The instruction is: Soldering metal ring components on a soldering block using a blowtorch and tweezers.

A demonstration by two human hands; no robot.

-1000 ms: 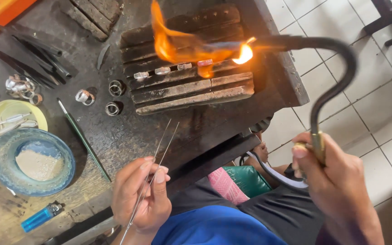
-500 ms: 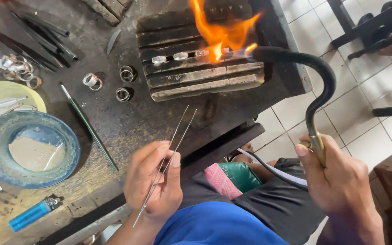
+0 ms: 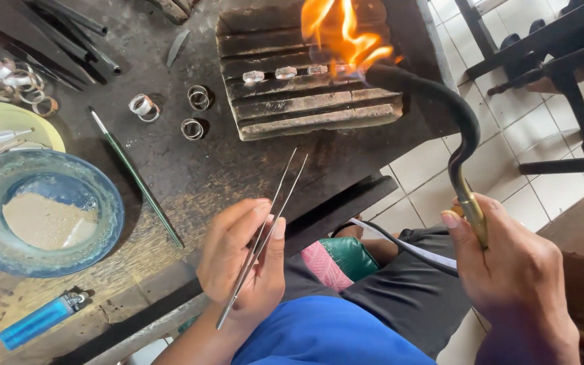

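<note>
Heating small metal pieces [image 3: 285, 72] on charred block [image 3: 305, 111] w/ torch [image 3: 464, 145]
R hand [image 3: 515, 270] closed round torch handle; L hand [image 3: 241, 267] pinches long tweezers [image 3: 265, 230], tips slightly apart, empty

Bright, even daylight from the tiled-floor side; soft shadows under tools on the dark workbench [image 3: 190, 176]. Torch flame [image 3: 342, 37] overexposed. Slight wide-angle bending at edges; mostly sharp.

My torch [image 3: 464, 145] is black with a brass handle, its flame [image 3: 342, 37] orange. Near left lies a blue lighter [image 3: 38, 321]; the bowl [image 3: 99, 192] is blue.
</note>
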